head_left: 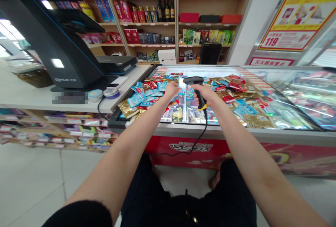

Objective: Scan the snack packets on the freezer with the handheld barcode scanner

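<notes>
My right hand point(206, 94) is wrapped round the grip of a black barcode scanner point(193, 80) with a yellow-tipped handle. The scanner's head points left, toward my left hand point(172, 89). That hand is closed, its fingers pinched together above the freezer's glass top; what lies between them is too small to make out. Below and to the left are blue, red and gold snack packets point(136, 99) in a loose pile. A second pile of snack packets point(236, 87) spreads to the right of the scanner. From its handle a black cable point(202, 134) hangs over the freezer's front.
A chest freezer point(262, 136) with a red front stands before me. On the left, a white counter point(78, 105) holds a black checkout terminal point(70, 62), round tubs and a jar point(34, 76). Shelves point(147, 25) of boxes and bottles stand behind.
</notes>
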Demonstrator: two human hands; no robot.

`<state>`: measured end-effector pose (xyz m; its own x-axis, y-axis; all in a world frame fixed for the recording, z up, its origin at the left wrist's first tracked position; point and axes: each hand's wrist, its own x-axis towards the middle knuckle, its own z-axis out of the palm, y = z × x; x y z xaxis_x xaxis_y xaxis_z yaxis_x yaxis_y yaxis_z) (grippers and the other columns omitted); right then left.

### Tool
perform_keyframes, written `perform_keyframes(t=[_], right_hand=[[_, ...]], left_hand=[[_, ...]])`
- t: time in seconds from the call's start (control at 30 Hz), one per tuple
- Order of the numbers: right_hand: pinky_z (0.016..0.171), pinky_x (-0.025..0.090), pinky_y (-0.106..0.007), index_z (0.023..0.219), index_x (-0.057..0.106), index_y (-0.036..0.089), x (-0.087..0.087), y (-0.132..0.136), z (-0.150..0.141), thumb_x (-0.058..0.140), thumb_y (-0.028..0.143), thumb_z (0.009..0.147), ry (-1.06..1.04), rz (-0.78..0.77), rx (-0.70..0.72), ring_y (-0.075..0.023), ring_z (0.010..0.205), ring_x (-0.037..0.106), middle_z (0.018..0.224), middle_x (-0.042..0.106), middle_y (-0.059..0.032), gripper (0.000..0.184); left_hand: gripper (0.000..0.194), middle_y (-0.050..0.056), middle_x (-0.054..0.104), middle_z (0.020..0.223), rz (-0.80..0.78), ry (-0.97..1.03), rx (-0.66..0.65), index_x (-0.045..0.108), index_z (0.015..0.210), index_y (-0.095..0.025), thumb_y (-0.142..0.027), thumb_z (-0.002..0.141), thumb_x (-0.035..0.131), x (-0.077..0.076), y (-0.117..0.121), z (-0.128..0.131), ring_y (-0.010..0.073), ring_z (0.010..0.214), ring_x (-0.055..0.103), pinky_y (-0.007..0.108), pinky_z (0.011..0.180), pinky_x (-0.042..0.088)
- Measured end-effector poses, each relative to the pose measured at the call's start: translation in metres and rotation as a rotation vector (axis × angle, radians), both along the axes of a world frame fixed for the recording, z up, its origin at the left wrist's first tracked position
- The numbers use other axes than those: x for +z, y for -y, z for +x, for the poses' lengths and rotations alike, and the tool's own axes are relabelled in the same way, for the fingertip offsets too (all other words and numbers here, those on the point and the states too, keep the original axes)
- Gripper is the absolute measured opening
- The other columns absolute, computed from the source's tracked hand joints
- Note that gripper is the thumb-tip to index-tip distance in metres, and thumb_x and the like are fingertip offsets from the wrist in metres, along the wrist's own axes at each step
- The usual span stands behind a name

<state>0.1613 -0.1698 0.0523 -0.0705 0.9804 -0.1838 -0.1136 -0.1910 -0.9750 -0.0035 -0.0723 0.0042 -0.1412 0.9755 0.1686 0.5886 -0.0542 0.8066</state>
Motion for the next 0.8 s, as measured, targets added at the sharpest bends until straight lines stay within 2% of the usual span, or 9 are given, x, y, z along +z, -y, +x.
perform_keyframes(t=[0.13,0.27,0.37,0.47,0.63,0.73,0.8], right_hand=[[0.033,0.038,-0.021,0.080,0.052,0.019,-0.002,-0.001,0.008,0.058,0.026,0.094,-0.025,-0.018,-0.014,-0.0106,0.035,0.045,0.047,0.052,0.0028,0.017],[0.033,0.038,-0.021,0.081,0.052,0.019,-0.003,-0.001,0.014,0.057,0.026,0.094,-0.046,-0.019,-0.021,-0.0106,0.034,0.044,0.047,0.051,0.0031,0.016],[0.033,0.037,-0.021,0.076,0.050,0.019,-0.005,0.000,0.020,0.057,0.026,0.095,-0.052,0.007,-0.033,-0.0106,0.035,0.045,0.047,0.051,0.0021,0.021],[0.033,0.037,-0.021,0.074,0.051,0.018,-0.005,0.001,0.032,0.059,0.027,0.094,-0.053,0.021,-0.070,-0.0101,0.035,0.045,0.048,0.052,0.0016,0.023],[0.033,0.038,-0.022,0.074,0.054,0.018,0.000,0.005,0.074,0.064,0.026,0.090,-0.005,0.075,-0.235,-0.0110,0.035,0.045,0.047,0.052,0.0014,0.021],[0.032,0.040,-0.023,0.072,0.054,0.018,0.004,0.010,0.112,0.064,0.027,0.089,0.043,0.080,-0.350,-0.0118,0.034,0.046,0.046,0.052,0.0009,0.022],[0.032,0.039,-0.022,0.076,0.056,0.018,0.005,0.014,0.139,0.066,0.026,0.087,0.065,0.118,-0.422,-0.0120,0.035,0.047,0.046,0.053,0.0016,0.017]], left_hand=[[0.015,-0.002,0.059,0.070,-0.009,0.026,-0.014,0.059,0.080,-0.018,-0.018,0.071,0.070,-0.001,-0.001,0.006,0.0125,0.062,0.059,0.024,0.062,0.051],[0.016,-0.001,0.061,0.073,0.008,-0.024,-0.008,0.058,0.078,-0.018,-0.019,0.070,0.071,-0.003,-0.005,0.010,0.0150,0.071,0.062,0.027,0.071,0.054],[0.019,-0.002,0.056,0.068,0.025,0.002,-0.009,0.052,0.072,-0.019,-0.017,0.069,0.071,-0.002,-0.004,0.015,0.0145,0.070,0.060,0.027,0.071,0.054],[0.026,-0.005,0.050,0.062,-0.005,0.120,-0.028,0.046,0.067,-0.020,-0.013,0.069,0.071,0.006,0.001,0.026,0.0118,0.064,0.056,0.026,0.068,0.055],[0.032,-0.007,0.045,0.056,-0.111,0.337,-0.108,0.044,0.064,-0.019,-0.009,0.073,0.073,0.024,0.013,0.062,0.0085,0.057,0.050,0.028,0.067,0.057],[0.032,-0.007,0.045,0.053,-0.158,0.413,-0.191,0.045,0.064,-0.018,-0.008,0.073,0.075,0.033,0.015,0.095,0.0073,0.053,0.048,0.028,0.068,0.058],[0.034,-0.007,0.046,0.053,-0.195,0.465,-0.276,0.047,0.064,-0.018,-0.006,0.070,0.078,0.036,0.016,0.122,0.0069,0.053,0.049,0.027,0.070,0.058]])
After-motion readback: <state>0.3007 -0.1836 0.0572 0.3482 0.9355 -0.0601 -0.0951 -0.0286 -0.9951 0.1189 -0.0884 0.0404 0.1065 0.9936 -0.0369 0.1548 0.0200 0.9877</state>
